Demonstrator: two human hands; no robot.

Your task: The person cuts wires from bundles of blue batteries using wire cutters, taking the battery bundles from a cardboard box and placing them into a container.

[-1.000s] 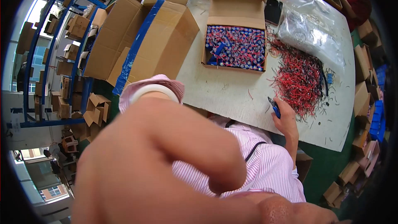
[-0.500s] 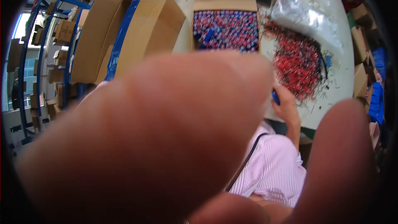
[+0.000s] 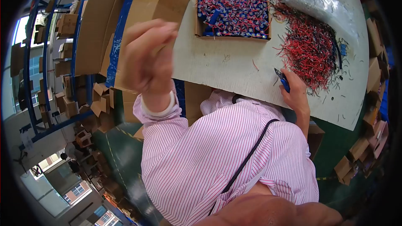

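My left hand [image 3: 147, 56] is raised in front of the tall cardboard box, above the table's left front edge. Its fingers look bent but are smeared by motion, and I see nothing plain in them. My right hand [image 3: 296, 93] rests at the table's front edge, closed around blue-handled wire cutters [image 3: 284, 84] with their dark jaws pointing up and left. Beyond them lies a heap of short red and black wire pieces [image 3: 307, 54]. An open carton [image 3: 238, 37] at the back holds many small blue cylindrical parts with red wires.
A clear plastic bag [image 3: 316, 2] lies on the white table [image 3: 222, 65] at the back right. A tall taped cardboard box [image 3: 155, 2] stands at the left. Blue shelving [image 3: 71, 58] with cartons is farther left, and more cartons [image 3: 356, 152] are at the right.
My left hand has moved away from close before the camera to the left, uncovering the table and my striped shirt. The view has tilted downward. The right hand keeps its hold on the wire cutters.
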